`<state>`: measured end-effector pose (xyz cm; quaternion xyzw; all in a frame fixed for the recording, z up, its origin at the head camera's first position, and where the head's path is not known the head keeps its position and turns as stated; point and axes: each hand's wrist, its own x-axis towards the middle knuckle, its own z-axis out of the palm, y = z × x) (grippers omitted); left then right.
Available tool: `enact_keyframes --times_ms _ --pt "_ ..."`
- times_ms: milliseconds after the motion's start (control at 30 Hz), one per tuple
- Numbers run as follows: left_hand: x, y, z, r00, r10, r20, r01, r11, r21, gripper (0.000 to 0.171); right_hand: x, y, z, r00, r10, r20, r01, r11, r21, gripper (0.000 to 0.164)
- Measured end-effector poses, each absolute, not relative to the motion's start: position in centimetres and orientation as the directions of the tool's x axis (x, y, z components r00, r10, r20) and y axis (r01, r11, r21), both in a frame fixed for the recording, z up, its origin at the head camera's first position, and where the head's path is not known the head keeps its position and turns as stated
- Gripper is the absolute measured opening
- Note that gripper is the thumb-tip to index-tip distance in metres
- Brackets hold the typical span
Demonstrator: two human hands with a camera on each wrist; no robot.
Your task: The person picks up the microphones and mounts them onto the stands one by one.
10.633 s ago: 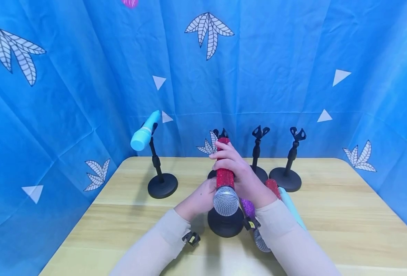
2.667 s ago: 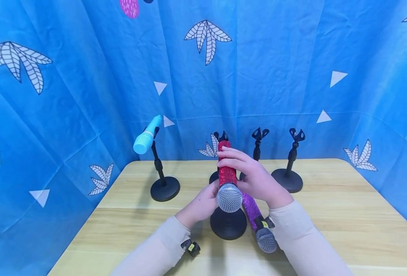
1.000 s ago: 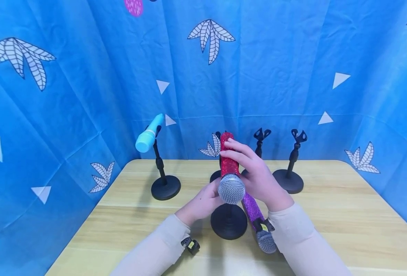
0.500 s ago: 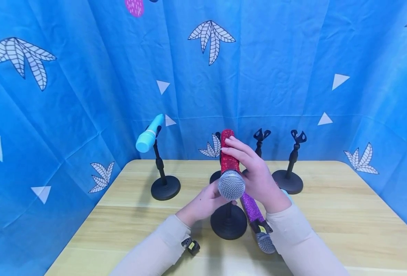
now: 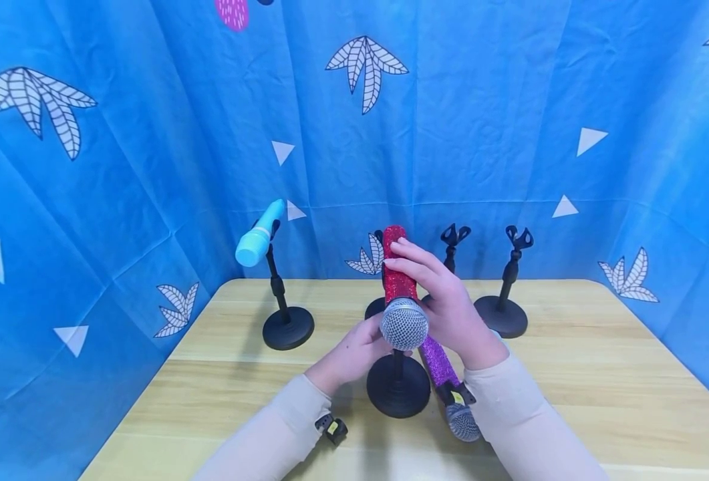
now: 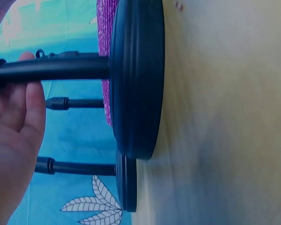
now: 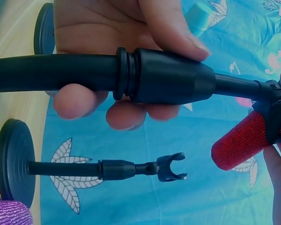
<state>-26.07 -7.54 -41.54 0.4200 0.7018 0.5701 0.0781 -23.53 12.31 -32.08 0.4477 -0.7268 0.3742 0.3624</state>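
Note:
In the head view a red glittery microphone point(image 5: 400, 284) with a silver grille points toward me, on the clip atop a black desk stand point(image 5: 398, 387). My right hand point(image 5: 450, 307) holds the microphone, fingers over its body. Below the grille my left hand point(image 5: 351, 354) grips the stand's pole. The right wrist view shows the left fingers and thumb round the pole's thick collar point(image 7: 173, 76), and the red microphone point(image 7: 241, 140) in the clip at the right edge. A purple glittery microphone point(image 5: 440, 364) lies on the table beside the base, partly under my right wrist.
A light blue microphone point(image 5: 260, 234) rests on a stand point(image 5: 288, 327) at the left. Behind my hands, two black stands show bare clips, one in the middle point(image 5: 455, 235) and one at the right point(image 5: 501, 315). Blue cloth point(image 5: 480, 133) hangs round the wooden table point(image 5: 210, 401).
Over the last few seconds the red microphone has risen a little, both hands keeping hold. In the last half second almost nothing moved. Earlier, another red microphone showed beside my right arm.

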Motion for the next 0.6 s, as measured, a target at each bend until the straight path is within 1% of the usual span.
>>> enact_keyframes --times_ms 67,200,267,400,467,600 --pt "-26.07 -7.72 -41.44 -0.625 0.697 0.353 0.495 0.003 0.869 0.028 -23.56 12.29 -32.08 -0.331 -0.376 0.865 -0.923 0.321 -0.214 0.069" --pt "-26.14 -7.79 -41.42 -0.606 0.722 0.334 0.486 0.004 0.874 0.031 -23.55 12.34 -32.08 -0.329 -0.370 0.869 -0.923 0.320 -0.214 0.070" --pt "-26.16 -7.71 -41.47 -0.612 0.719 0.330 0.477 0.003 0.879 0.032 -23.62 12.36 -32.13 -0.321 -0.369 0.872 -0.926 0.316 -0.207 0.071" --pt "-26.10 -7.40 -41.55 -0.644 0.684 0.343 0.465 -0.006 0.885 0.029 -23.75 12.45 -32.25 -0.313 -0.374 0.873 -0.929 0.310 -0.201 0.073" --pt "-25.92 -7.29 -41.45 -0.660 0.666 0.348 0.455 -0.015 0.891 0.028 -23.70 12.49 -32.24 -0.323 -0.378 0.868 -0.927 0.310 -0.210 0.074" --pt "-25.78 -7.38 -41.27 -0.664 0.657 0.356 0.463 -0.012 0.886 0.030 -23.63 12.43 -32.13 -0.332 -0.387 0.860 -0.927 0.303 -0.221 0.074"
